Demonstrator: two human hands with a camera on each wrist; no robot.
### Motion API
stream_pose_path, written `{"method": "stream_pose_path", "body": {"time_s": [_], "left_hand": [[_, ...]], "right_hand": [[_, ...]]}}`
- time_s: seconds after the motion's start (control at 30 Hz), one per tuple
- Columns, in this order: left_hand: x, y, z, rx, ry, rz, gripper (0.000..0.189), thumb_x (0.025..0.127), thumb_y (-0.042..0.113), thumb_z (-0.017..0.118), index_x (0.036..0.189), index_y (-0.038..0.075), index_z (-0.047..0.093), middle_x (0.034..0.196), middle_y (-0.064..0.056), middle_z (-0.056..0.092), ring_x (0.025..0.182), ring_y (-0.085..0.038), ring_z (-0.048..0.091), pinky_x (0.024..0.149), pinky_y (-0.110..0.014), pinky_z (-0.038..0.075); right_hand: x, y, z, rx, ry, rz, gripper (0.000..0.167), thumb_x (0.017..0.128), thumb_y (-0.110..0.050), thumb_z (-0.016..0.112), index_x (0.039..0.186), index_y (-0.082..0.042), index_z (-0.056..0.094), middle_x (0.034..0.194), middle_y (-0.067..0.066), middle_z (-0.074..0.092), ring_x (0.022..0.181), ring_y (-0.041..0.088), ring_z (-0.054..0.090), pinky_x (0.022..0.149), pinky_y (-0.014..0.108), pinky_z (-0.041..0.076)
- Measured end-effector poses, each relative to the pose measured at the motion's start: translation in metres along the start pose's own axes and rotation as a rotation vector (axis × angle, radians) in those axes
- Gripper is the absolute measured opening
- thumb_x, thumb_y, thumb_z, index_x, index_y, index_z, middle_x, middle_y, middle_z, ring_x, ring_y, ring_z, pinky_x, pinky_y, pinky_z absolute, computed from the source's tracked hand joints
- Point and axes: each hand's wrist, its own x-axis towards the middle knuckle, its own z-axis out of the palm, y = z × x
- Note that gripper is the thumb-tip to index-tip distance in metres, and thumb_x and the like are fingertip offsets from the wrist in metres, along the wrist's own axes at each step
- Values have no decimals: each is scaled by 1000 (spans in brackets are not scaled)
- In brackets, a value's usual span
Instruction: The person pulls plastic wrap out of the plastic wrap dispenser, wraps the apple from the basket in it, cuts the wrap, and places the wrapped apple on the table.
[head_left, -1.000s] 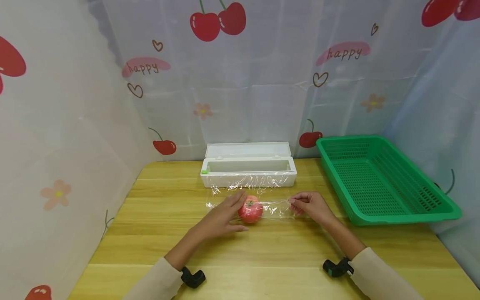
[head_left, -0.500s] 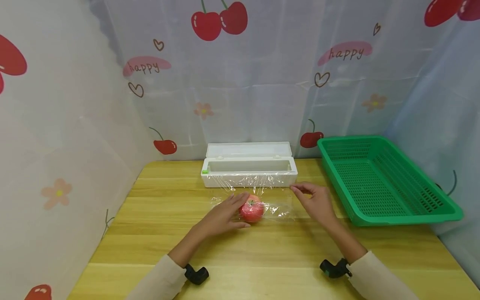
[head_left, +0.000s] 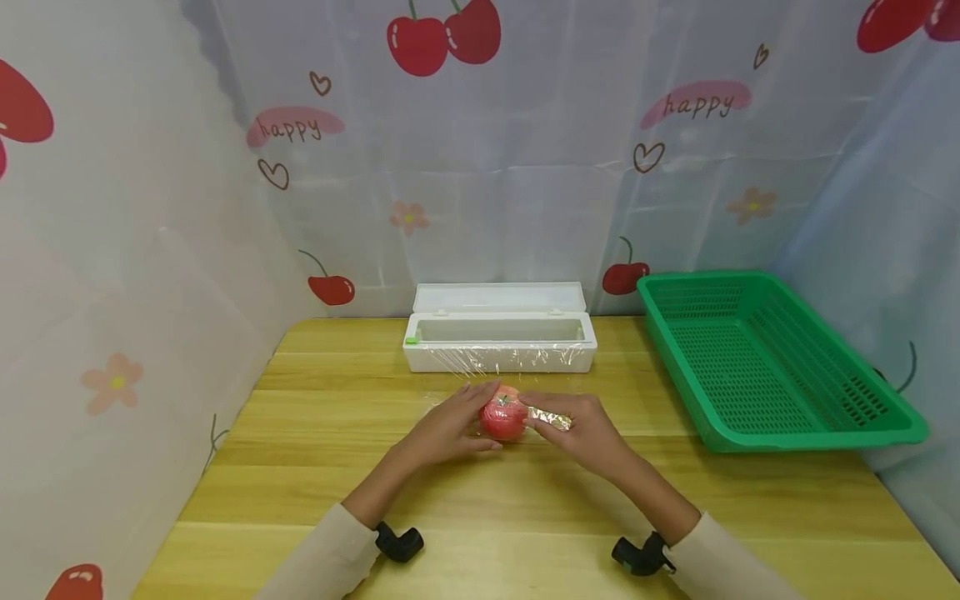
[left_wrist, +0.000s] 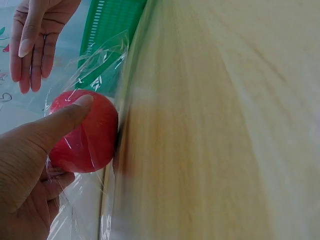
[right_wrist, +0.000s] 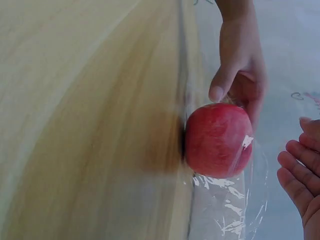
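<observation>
A red apple (head_left: 502,414) stands on the wooden table with clear cling film (right_wrist: 225,200) over it. My left hand (head_left: 447,427) grips the apple from its left, thumb in front and fingers behind, as the left wrist view (left_wrist: 30,170) shows. My right hand (head_left: 585,427) is just right of the apple, fingers extended and thumb apart. In the left wrist view its fingers hang straight, clear of the apple. A shiny flap of film lies between this hand and the fruit. Behind the apple, film runs over the front of an open white dispenser box (head_left: 498,360).
A green plastic basket (head_left: 806,437) sits on the right side of the table (head_left: 495,533). Curtains (head_left: 517,208) printed with cherries enclose the back and sides. A small green piece (head_left: 411,340) marks the box's left front corner.
My right hand has let go of the film's right edge and moved left, close beside the apple. The film's right flap has drawn in toward the fruit. My left hand has stayed at the apple.
</observation>
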Motion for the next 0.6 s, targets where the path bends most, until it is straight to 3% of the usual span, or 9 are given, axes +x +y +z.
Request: {"method": "stream_pose_path", "body": {"time_s": [0.27, 0.43, 0.6], "left_hand": [[2, -2, 2, -57, 14, 4, 95, 87, 44, 79, 159, 7, 31, 160, -5, 39, 148, -29, 34, 124, -48, 20], [2, -2, 3, -82, 19, -18, 95, 87, 46, 80, 161, 12, 30, 160, -1, 40, 148, -27, 34, 122, -47, 23], [3, -5, 4, -79, 44, -15, 97, 85, 42, 82, 160, 11, 30, 161, -3, 39, 147, -29, 36, 121, -48, 28]], "right_hand": [[2, 12, 15, -42, -152, 32, 48, 88, -16, 81, 132, -2, 67, 130, 10, 67, 121, 27, 64, 98, 43, 54], [3, 18, 20, -143, -197, 26, 55, 86, -18, 82, 136, -1, 64, 135, 14, 63, 124, 29, 62, 99, 42, 53], [6, 21, 22, -166, -219, 38, 63, 84, -17, 85, 139, -3, 61, 140, 15, 60, 128, 31, 59, 100, 43, 52]]}}
